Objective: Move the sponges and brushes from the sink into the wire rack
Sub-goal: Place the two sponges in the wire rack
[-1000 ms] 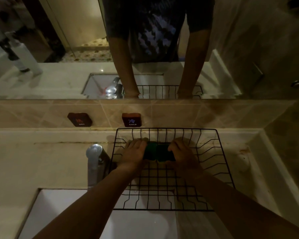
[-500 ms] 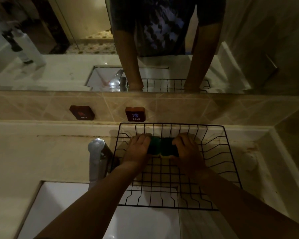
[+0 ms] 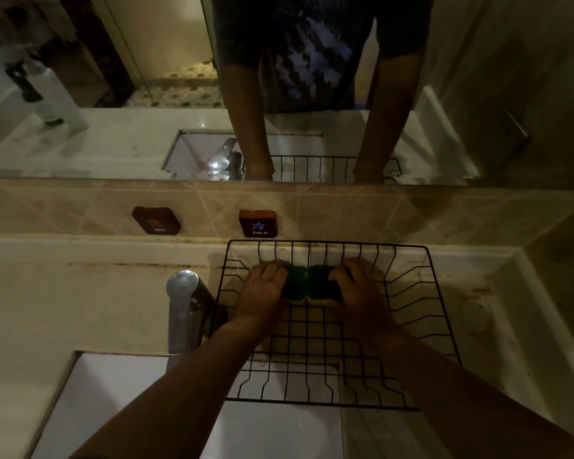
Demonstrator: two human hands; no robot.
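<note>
Two green-topped sponges with yellow undersides lie side by side in the far part of the black wire rack [image 3: 424, 326]. My left hand [image 3: 262, 291] grips the left sponge [image 3: 295, 283] and my right hand [image 3: 358, 293] grips the right sponge [image 3: 322, 281]. The two sponges touch each other in the middle, low against the rack's floor. The white sink [image 3: 130, 409] lies at the lower left; the part of it I see holds no sponge or brush, and my forearms cover some of it.
A chrome faucet [image 3: 183, 313] stands just left of the rack. HOT [image 3: 156, 220] and COLD [image 3: 258, 223] knobs sit on the tiled backsplash under a mirror. A white bottle [image 3: 57, 97] shows in the mirror. The rack partly overhangs the sink's right side.
The two sponges now sit a little lower in the rack and show as two separate pieces. My hands stay on them; the view has shifted slightly.
</note>
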